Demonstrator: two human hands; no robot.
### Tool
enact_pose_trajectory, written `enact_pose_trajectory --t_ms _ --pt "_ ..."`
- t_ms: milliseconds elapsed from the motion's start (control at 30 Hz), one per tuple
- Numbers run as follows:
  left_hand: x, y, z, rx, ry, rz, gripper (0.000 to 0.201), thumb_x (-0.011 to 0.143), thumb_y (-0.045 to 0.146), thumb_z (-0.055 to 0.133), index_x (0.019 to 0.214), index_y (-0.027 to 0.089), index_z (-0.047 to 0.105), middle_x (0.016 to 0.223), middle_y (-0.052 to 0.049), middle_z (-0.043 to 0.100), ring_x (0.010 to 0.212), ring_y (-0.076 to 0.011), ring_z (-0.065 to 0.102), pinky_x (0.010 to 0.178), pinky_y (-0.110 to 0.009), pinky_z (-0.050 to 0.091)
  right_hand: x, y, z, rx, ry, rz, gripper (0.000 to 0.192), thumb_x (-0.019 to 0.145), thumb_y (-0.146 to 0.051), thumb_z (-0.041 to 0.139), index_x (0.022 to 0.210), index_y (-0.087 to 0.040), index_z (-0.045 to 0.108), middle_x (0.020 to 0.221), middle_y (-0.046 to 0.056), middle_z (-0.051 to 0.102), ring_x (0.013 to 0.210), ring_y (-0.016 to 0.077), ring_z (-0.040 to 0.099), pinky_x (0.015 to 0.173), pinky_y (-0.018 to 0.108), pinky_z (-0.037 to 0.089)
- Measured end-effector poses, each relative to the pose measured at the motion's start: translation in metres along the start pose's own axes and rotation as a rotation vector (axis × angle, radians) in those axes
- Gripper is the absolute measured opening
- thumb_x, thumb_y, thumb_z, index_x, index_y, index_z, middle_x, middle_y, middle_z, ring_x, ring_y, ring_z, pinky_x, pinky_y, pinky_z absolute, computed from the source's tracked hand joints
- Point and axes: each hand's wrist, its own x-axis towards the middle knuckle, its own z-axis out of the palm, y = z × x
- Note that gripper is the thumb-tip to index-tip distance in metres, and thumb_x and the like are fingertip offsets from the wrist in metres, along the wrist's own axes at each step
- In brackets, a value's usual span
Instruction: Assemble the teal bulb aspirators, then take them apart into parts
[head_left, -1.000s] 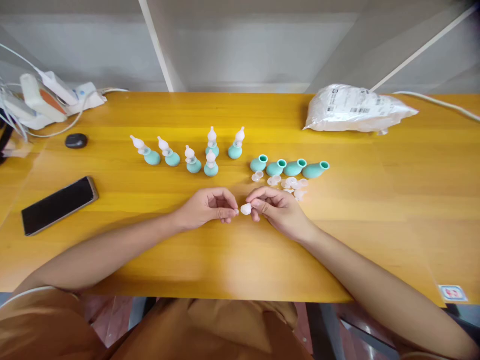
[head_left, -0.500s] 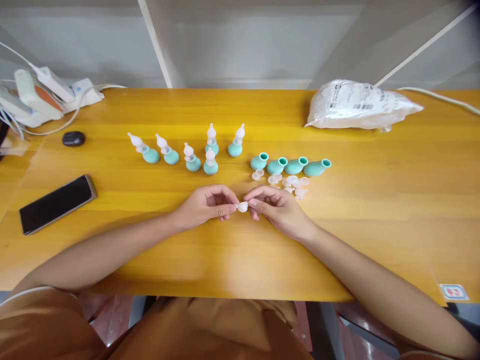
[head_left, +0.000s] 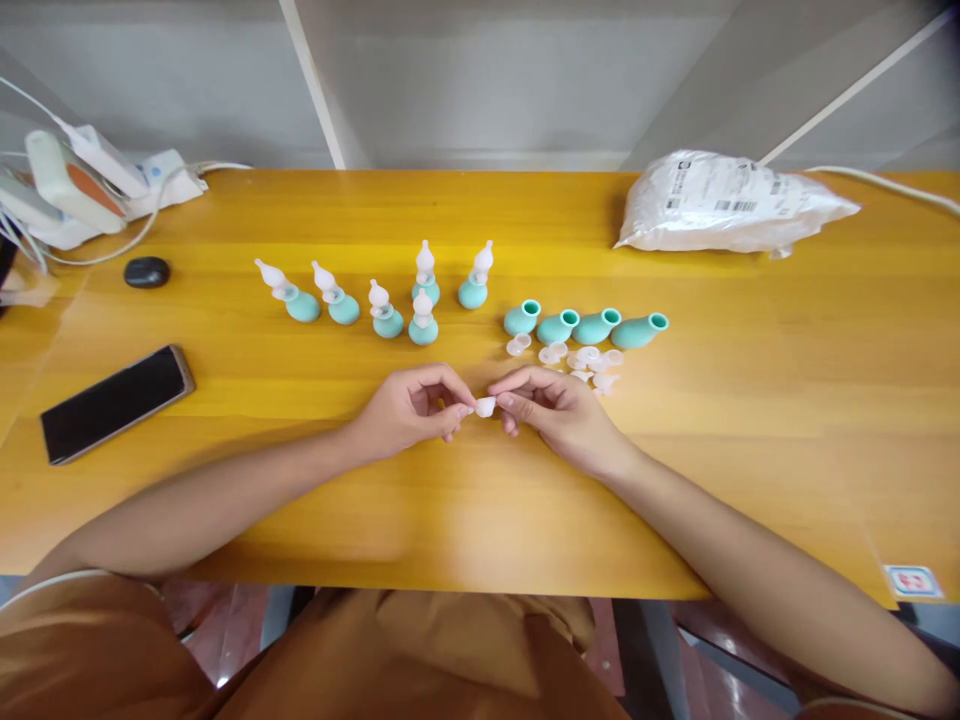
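At your 10 o'clock, far left: a charger block with cables (head_left: pixel 82 190), a small dark oval case (head_left: pixel 146 271) and a black phone (head_left: pixel 116 402) lying flat, all well apart from your hands.

At 11 to 12 o'clock: six assembled teal bulbs with white tips (head_left: pixel 382 300), some upright, some tilted.

Centre, close to you: your left hand (head_left: pixel 409 410), fingers curled, thumb and forefinger pinched on one end of a small translucent silicone tip (head_left: pixel 485 406). Your right hand (head_left: pixel 559 415) pinches the other end the same way. The piece hangs just above the table (head_left: pixel 480 520), between both hands.

Handling, as judged: very light, soft, likely to flex or slip, so hold it by the wider base, not the thin end.

At 1 o'clock: four open teal bulbs (head_left: pixel 585 326) lying on their sides, loose clear tips (head_left: pixel 577 360) just before them, near your right knuckles.

At 2 o'clock: a white plastic bag (head_left: pixel 727 200).

Open room: bare wood toward you and far right; the near edge lies under your forearms.
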Motion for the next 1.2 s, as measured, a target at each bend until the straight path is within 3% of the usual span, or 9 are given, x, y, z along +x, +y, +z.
enact_pose_trajectory --t_ms 167,1200 --pt "0.0003 -0.0001 0.0029 -0.047 0.037 -0.017 0.025 0.092 0.030 0.089 0.103 0.017 0.072 0.092 -0.002 0.073 0.073 -0.0106 0.067 0.063 -0.022 0.062 -0.0004 0.0007 0.0004 -0.002 0.016 0.004 0.032 0.095 -0.052 0.092 0.107 -0.023 0.085 0.078 0.000 0.079 0.064 0.0130 0.071 0.065 0.028 0.060" --pt "-0.0009 -0.0030 0.0027 -0.014 0.005 -0.056 0.029 0.096 0.038 0.088 0.099 0.017 0.069 0.087 0.000 0.071 0.072 -0.0109 0.069 0.067 -0.024 0.062 -0.0021 -0.0027 0.0008 -0.051 0.021 0.011 0.036 0.094 -0.056 0.092 0.104 -0.022 0.083 0.081 0.002 0.080 0.066 0.0148 0.072 0.067 0.031 0.063"
